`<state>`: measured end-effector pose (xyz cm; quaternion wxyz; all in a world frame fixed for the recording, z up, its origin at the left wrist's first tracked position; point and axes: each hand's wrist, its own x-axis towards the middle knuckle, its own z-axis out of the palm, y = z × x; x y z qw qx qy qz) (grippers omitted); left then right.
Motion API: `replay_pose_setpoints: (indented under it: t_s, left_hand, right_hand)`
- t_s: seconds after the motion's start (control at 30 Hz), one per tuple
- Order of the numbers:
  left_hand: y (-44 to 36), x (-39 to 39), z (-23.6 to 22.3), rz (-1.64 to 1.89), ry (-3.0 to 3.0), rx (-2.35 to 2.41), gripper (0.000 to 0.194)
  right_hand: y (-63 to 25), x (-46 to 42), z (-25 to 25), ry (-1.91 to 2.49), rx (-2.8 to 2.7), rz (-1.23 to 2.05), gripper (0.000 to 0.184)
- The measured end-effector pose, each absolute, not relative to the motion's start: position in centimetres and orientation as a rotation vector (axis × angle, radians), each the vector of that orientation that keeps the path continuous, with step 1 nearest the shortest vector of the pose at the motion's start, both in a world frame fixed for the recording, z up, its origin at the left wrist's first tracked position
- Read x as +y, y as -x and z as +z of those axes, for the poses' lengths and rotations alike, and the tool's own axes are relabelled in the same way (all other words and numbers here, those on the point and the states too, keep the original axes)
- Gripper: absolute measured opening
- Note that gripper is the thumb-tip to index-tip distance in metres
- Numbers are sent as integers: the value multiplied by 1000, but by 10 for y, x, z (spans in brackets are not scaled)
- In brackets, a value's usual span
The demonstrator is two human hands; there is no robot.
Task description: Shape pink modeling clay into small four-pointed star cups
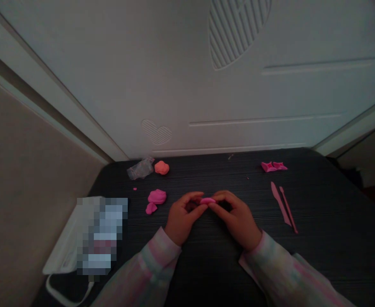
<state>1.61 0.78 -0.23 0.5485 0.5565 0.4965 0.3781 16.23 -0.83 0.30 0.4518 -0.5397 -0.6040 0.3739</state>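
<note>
As the left hand point(181, 216) pinches the clay point(208, 201), the right hand point(239, 217) pinches its opposite side.
Left of the clay: lump point(157, 197); right: knife point(280, 203).

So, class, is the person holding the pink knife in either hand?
No, the knife lies on the table, while the left hand and right hand pinch a pink lump.
</note>
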Motion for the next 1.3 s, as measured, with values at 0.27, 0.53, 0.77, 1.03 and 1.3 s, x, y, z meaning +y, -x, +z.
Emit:
replay_pose_setpoints:
  t_s: [0.27,0.53,0.77,1.03,1.3]
  left_hand:
    - [-17,7,5,859,-1550,1248,14]
    - [-15,7,7,787,-1803,1282,14]
    - [-14,5,6,761,-1810,1187,21]
    - [-15,5,7,694,-1806,1199,24]
    - [-14,3,10,689,-1798,1172,24]
  right_hand:
    - [-163,-8,1,1318,-1494,979,9]
    - [-165,-8,4,1325,-1633,996,13]
    - [-162,-11,5,1384,-1513,1062,16]
    - [-162,-12,4,1283,-1478,1183,18]
    - [-157,-14,7,1306,-1480,1139,17]
